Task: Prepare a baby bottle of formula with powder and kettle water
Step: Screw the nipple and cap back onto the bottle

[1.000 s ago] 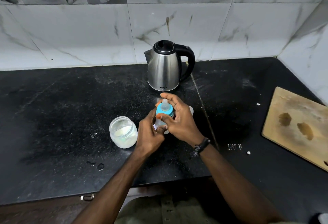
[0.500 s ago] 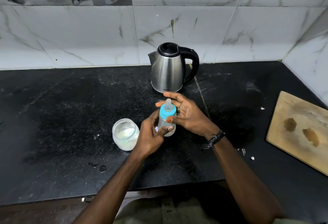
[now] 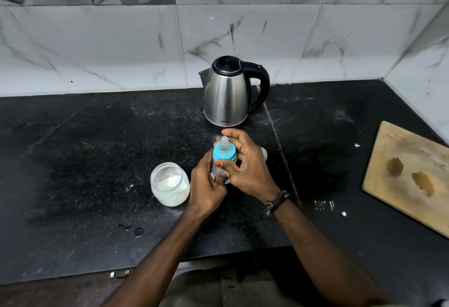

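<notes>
A small clear baby bottle [image 3: 218,169] with a blue screw collar [image 3: 224,154] and a clear teat stands upright at the middle of the black counter [image 3: 97,151]. My left hand [image 3: 206,185] wraps the bottle's body from the left. My right hand [image 3: 245,163] grips the blue collar, thumb in front and fingers curled behind it. An open glass jar [image 3: 170,184] with white powder sits just left of my left hand. The steel kettle [image 3: 228,93] with black lid and handle stands behind the bottle, lid shut.
A wooden cutting board [image 3: 410,175] lies at the right edge. A clear object [image 3: 264,153] peeks out behind my right hand. Water drops [image 3: 136,230] and white crumbs [image 3: 343,214] dot the counter. Marble tiles close off the back and right side.
My right hand has shifted around the blue collar, its wrist swinging; the bottle stays in the same spot in my left hand. The camera view moved slightly.
</notes>
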The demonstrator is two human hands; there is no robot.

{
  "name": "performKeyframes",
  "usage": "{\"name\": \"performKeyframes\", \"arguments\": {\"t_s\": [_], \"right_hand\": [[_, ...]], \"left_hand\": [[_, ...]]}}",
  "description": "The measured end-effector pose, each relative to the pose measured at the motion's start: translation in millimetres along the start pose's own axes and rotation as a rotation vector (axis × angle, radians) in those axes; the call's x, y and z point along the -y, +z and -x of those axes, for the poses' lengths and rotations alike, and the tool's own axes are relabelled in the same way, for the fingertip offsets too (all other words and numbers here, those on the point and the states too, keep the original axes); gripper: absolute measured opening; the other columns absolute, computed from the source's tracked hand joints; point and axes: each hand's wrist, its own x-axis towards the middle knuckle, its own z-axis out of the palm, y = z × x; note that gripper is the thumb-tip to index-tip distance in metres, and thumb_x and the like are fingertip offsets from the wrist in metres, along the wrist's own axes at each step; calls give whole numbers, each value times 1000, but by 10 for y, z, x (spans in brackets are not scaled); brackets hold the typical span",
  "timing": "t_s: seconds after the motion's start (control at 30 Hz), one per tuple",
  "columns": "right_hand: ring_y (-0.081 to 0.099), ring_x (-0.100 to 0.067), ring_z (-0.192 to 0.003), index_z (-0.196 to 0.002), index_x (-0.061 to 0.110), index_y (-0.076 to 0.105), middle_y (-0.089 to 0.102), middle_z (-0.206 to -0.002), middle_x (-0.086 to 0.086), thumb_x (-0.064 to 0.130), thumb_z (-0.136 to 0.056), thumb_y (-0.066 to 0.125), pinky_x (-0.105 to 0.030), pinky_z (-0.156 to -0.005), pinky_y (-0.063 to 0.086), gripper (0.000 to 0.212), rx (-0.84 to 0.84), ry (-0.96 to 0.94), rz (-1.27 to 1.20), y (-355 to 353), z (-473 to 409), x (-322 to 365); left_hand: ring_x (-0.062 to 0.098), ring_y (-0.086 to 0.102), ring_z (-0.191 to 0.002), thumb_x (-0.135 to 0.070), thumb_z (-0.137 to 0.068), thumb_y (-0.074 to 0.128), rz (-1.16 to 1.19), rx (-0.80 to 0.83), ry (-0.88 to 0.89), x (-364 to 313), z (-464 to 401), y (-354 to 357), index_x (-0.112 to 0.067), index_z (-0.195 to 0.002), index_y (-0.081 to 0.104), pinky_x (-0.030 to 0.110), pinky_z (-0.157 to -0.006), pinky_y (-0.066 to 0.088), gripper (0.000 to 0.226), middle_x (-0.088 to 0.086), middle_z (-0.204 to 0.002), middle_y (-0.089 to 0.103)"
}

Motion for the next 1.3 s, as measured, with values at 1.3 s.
{"name": "performKeyframes", "arguments": {"t_s": [1.3], "right_hand": [[67,-21,-107,-136,21,56,62,-129,-9,16,-81,80,-36,-91,58,60,-101,213,358,-761,-338,-906]], "left_hand": [[-14,62,-112,-17,-78,77,37,58,-112,213,32,143,-32,-127,56,5,-94,42,55,-21,-122,67]]}}
